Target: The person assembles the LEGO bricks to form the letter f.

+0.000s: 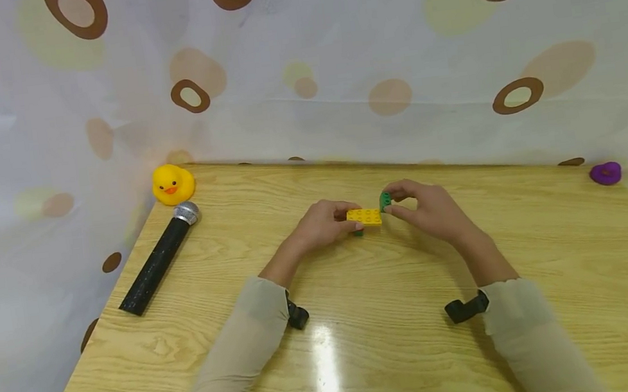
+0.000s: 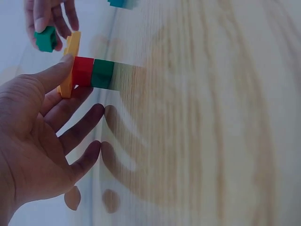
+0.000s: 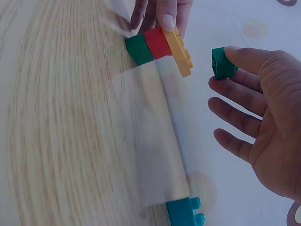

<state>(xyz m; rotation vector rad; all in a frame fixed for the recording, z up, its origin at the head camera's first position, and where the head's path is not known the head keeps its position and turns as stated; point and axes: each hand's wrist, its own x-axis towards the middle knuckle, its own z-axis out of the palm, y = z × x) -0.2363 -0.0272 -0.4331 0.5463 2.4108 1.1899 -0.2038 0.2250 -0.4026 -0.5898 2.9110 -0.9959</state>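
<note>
My left hand (image 1: 322, 225) pinches a flat yellow toy building plate (image 1: 364, 217) between thumb and fingers. Beneath that plate, in the left wrist view, are a red brick (image 2: 83, 70) and under it a green brick (image 2: 102, 74), stacked upright at the table surface. Studs show on the plate's top. A separate green brick (image 3: 223, 63) is held between the thumb and fingers of my right hand (image 1: 434, 209), just right of the plate and apart from it. In the right wrist view a teal brick (image 3: 181, 212) stands on the table; my right hand hides it from the head view.
A yellow rubber duck (image 1: 173, 185) sits at the table's back left corner. In front of it lies a black microphone (image 1: 160, 260) with a silver head. A small purple object (image 1: 605, 174) is at the far right. Patterned cloth (image 1: 332, 45) hangs behind the wooden table (image 1: 390, 355).
</note>
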